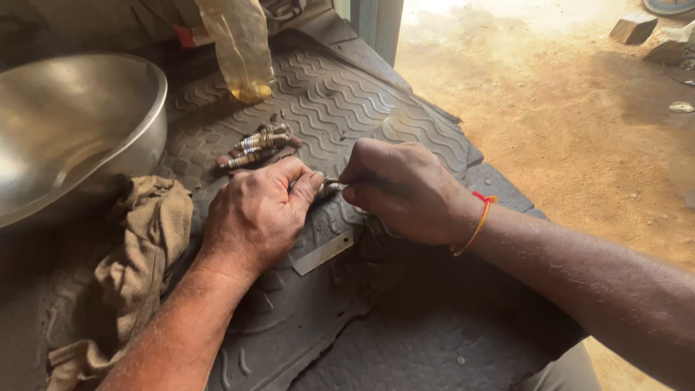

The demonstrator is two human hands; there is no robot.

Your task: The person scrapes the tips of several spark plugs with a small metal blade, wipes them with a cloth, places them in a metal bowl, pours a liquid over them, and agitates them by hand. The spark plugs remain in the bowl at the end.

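A: What's in the hands?

B: Left hand (253, 217) is curled tight, thumb and forefinger pinching a small metal part (329, 190). Looks like a spark plug, mostly hidden by the fingers.

A: Right?

B: Right hand (402, 190) is closed too, fingertips pressed together on the other end of that same part. Can't tell whether it pinches the part itself or a thin tool against it.

A: So where does the part sit relative to each hand?

B: Right in the gap between them. Just past the left thumb tip, just ahead of the right fingertips. Both hands touch it; neither is nearer.

A: Long axis?

B: Runs roughly hand to hand, left thumb toward right fingers, near level over the rubber mat (347, 94). Only a short bit shows, so that's a judgement.

A: Anything underneath?

B: A flat metal strip (323, 253) lies on the mat just below the left hand's knuckles, partly under the right hand's heel side.

A: Other parts?

B: A few loose spark plugs (257, 147) lie on the mat beyond the left hand, apart from it. A metal bowl (65, 123) and a rag (145, 253) sit off to that hand's outer side. A plastic bottle (242, 47) stands further beyond the plugs.
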